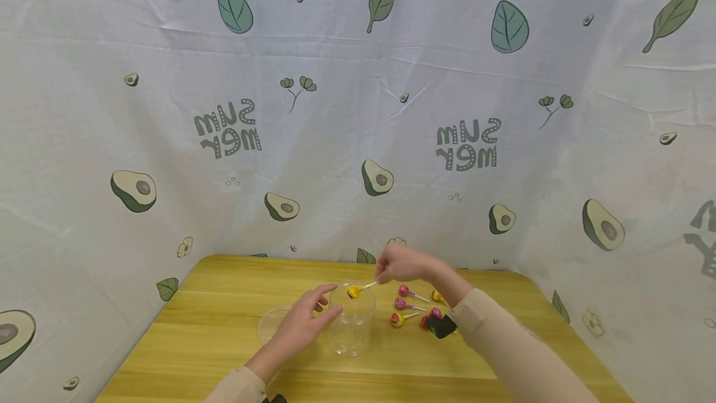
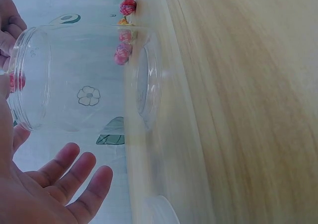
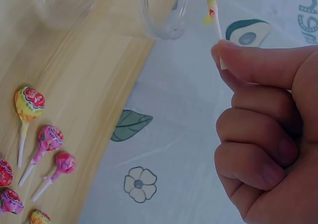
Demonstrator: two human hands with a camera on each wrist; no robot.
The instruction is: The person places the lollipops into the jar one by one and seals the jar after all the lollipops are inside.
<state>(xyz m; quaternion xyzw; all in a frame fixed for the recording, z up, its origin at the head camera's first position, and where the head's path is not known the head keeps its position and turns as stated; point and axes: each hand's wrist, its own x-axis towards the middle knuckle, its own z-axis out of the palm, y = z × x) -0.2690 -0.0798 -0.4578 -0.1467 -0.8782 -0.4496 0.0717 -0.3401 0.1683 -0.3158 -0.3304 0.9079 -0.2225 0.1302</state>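
My right hand (image 1: 404, 264) pinches the end of a lollipop's white stick between thumb and index finger, the other fingers curled in. The yellow-wrapped lollipop (image 1: 353, 291) is held over the mouth of a clear jar (image 1: 351, 336), which stands upright on the wooden table. Beside the jar's rim is my left hand (image 1: 306, 318), thumb and index finger apart around its near left side. In the left wrist view its other fingers (image 2: 94, 184) are spread and hold nothing; whether the thumb or index touches the rim, I cannot tell.
Several wrapped lollipops, among them a yellow one (image 3: 30, 105) and a pink one (image 3: 50, 138), lie on the table right of the jar. A clear round lid (image 1: 270, 326) lies left of it, partly behind my left hand. A printed cloth (image 1: 335, 142) hangs behind the table (image 1: 224, 303).
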